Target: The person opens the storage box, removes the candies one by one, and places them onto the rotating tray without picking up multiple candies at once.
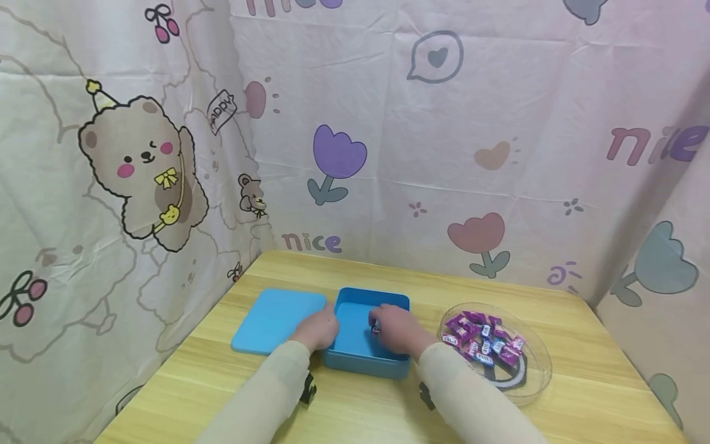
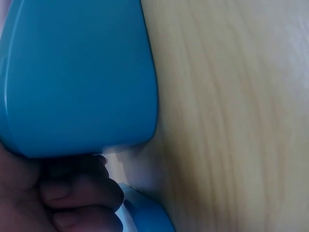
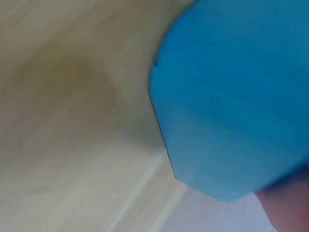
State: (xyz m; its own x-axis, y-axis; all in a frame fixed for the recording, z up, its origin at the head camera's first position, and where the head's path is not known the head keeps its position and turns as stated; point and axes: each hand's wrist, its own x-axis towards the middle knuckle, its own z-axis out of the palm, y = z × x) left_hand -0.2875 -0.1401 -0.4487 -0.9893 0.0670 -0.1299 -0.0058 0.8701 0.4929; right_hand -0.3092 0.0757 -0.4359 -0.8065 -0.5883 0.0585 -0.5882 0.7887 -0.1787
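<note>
A blue open-topped plastic box [image 1: 366,365] stands on the table in the head view. My left hand [image 1: 318,328] grips its left wall, and the left wrist view shows curled fingers [image 2: 82,193] close against the outside. Inside the box area, my right hand [image 1: 400,331] pinches a small wrapped candy [image 1: 376,328] above the floor of the box. Most of that candy is hidden by the fingers. In the right wrist view the box wall [image 3: 227,121] covers nearly all of the right hand, and the candy is out of sight there.
A light-blue lid [image 1: 277,320] lies flat left of the box. To the right, a clear round dish [image 1: 546,373] holds several purple and blue wrapped candies [image 1: 477,333]. Patterned curtains [image 1: 388,123] hang behind and beside the wooden table [image 1: 355,413].
</note>
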